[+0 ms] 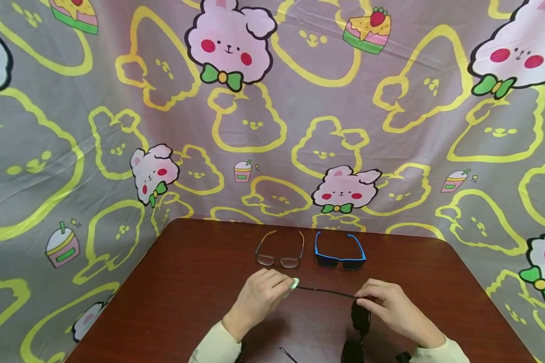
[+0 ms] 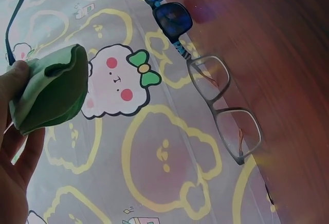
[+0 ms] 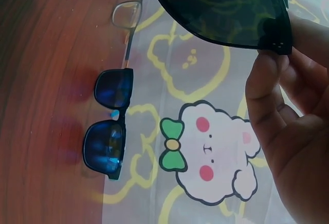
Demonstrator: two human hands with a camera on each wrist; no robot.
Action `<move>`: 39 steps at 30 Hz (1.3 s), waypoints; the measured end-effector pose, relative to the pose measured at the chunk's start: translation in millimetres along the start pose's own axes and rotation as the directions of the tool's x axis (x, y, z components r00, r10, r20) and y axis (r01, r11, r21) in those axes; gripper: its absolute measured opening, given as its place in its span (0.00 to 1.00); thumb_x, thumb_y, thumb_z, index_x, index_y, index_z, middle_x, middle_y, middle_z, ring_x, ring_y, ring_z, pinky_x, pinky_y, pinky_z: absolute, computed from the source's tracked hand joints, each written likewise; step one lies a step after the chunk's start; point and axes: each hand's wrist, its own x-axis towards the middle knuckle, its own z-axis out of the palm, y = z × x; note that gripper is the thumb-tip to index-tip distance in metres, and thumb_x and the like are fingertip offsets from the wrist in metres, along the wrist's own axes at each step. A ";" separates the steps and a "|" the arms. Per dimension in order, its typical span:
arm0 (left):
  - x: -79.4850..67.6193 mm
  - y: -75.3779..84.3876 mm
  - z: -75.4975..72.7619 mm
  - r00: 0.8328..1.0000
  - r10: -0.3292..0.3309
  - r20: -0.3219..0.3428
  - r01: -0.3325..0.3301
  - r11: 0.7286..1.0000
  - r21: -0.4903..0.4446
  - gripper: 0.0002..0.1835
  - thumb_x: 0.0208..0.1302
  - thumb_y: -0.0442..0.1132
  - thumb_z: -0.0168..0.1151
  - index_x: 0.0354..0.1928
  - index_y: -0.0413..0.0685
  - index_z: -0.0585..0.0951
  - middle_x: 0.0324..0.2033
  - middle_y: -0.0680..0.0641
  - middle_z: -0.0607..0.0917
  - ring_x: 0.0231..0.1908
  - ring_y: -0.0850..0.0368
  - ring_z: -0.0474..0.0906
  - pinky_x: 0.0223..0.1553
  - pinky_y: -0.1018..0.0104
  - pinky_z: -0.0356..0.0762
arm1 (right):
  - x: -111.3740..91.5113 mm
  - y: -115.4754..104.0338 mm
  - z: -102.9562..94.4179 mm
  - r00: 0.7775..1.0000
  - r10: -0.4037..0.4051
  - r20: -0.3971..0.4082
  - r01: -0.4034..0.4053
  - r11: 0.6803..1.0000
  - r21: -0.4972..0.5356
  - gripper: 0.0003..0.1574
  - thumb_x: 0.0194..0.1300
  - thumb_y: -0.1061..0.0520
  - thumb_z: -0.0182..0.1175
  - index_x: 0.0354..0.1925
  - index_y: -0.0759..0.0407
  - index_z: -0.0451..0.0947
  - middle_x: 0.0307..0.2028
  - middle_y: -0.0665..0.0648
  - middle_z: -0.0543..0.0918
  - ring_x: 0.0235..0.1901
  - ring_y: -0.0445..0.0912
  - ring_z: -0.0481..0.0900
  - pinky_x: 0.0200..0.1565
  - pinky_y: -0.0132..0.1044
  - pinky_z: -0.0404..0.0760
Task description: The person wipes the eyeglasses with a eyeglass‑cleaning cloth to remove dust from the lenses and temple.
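Observation:
Black sunglasses (image 1: 361, 318) hang between my two hands with one temple arm stretched across. At the corner by the hinge, my right hand (image 1: 395, 305) pinches the frame; its dark lens (image 3: 221, 13) shows large in the right wrist view. My left hand (image 1: 260, 297) grips a folded pale green cloth (image 2: 51, 88), which wraps the far end of that temple arm. In the head view most of the cloth is hidden by the fingers. The other temple arm (image 1: 288, 354) points toward the lower middle, and the lower lens is cut off by the frame edge.
Clear-lens eyeglasses (image 1: 289, 263) lie unfolded toward the back of the dark wooden table (image 1: 195, 272). Blue-framed sunglasses (image 1: 340, 262) stand unfolded to their right. A patterned cloth backdrop (image 1: 263, 121) surrounds the table's back and sides.

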 end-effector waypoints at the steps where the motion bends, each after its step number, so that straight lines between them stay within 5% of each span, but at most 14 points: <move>1: -0.6 -0.7 0.0 1.000 -0.003 -0.001 0.003 1.000 0.002 0.08 0.67 0.40 0.54 0.36 0.51 0.83 0.32 0.58 0.82 0.30 0.64 0.77 0.28 0.73 0.70 | -0.6 0.3 -0.9 1.000 0.006 -0.002 -0.006 1.000 -0.005 0.16 0.56 0.66 0.65 0.37 0.45 0.81 0.32 0.45 0.80 0.30 0.35 0.77 0.29 0.23 0.73; 6: -4.9 -4.5 -0.1 1.000 -0.027 0.008 0.027 1.000 0.009 0.10 0.69 0.41 0.52 0.35 0.51 0.82 0.32 0.57 0.81 0.32 0.63 0.77 0.29 0.73 0.71 | -5.8 3.7 -6.8 0.999 0.034 -0.041 -0.036 0.999 -0.040 0.19 0.55 0.68 0.66 0.37 0.43 0.81 0.32 0.42 0.79 0.29 0.34 0.76 0.27 0.25 0.72; 13: -15.3 -9.3 -1.1 0.990 -0.130 0.046 0.131 0.991 -0.020 0.07 0.60 0.43 0.63 0.39 0.52 0.83 0.34 0.58 0.82 0.34 0.63 0.77 0.29 0.72 0.71 | -11.9 10.8 -16.8 0.987 0.119 -0.112 -0.131 0.984 -0.117 0.20 0.52 0.69 0.67 0.35 0.42 0.82 0.31 0.40 0.80 0.28 0.34 0.76 0.25 0.25 0.72; 22: -32.5 -15.0 -2.1 0.975 -0.213 0.060 0.218 0.972 -0.091 0.10 0.63 0.42 0.62 0.44 0.50 0.83 0.35 0.58 0.83 0.33 0.65 0.78 0.29 0.72 0.73 | -24.2 26.3 -32.7 0.953 0.218 -0.209 -0.268 0.930 -0.253 0.16 0.51 0.66 0.69 0.32 0.45 0.83 0.28 0.38 0.80 0.27 0.32 0.76 0.28 0.25 0.72; 27: -36.5 -17.8 -4.9 0.970 -0.237 0.063 0.242 0.966 -0.092 0.15 0.59 0.38 0.64 0.49 0.50 0.82 0.34 0.58 0.82 0.31 0.64 0.77 0.29 0.71 0.72 | -30.6 34.4 -44.1 0.912 0.324 -0.252 -0.394 0.865 -0.311 0.11 0.53 0.63 0.69 0.32 0.47 0.84 0.28 0.38 0.80 0.30 0.32 0.78 0.28 0.33 0.76; 32: -39.5 -19.7 -7.5 0.969 -0.238 0.068 0.244 0.965 -0.093 0.12 0.68 0.40 0.55 0.49 0.52 0.82 0.35 0.57 0.81 0.30 0.64 0.75 0.30 0.73 0.72 | -38.1 44.0 -53.3 0.851 0.451 -0.268 -0.518 0.801 -0.300 0.04 0.58 0.57 0.66 0.35 0.52 0.84 0.29 0.45 0.83 0.28 0.34 0.78 0.27 0.32 0.76; 39: -43.4 -20.3 -9.4 0.972 -0.228 0.058 0.233 0.967 -0.103 0.17 0.74 0.43 0.43 0.47 0.52 0.82 0.33 0.56 0.78 0.27 0.63 0.73 0.29 0.74 0.71 | -49.6 57.3 -65.0 0.758 0.584 -0.291 -0.652 0.701 -0.289 0.15 0.64 0.51 0.61 0.40 0.61 0.83 0.32 0.57 0.85 0.22 0.38 0.74 0.22 0.34 0.71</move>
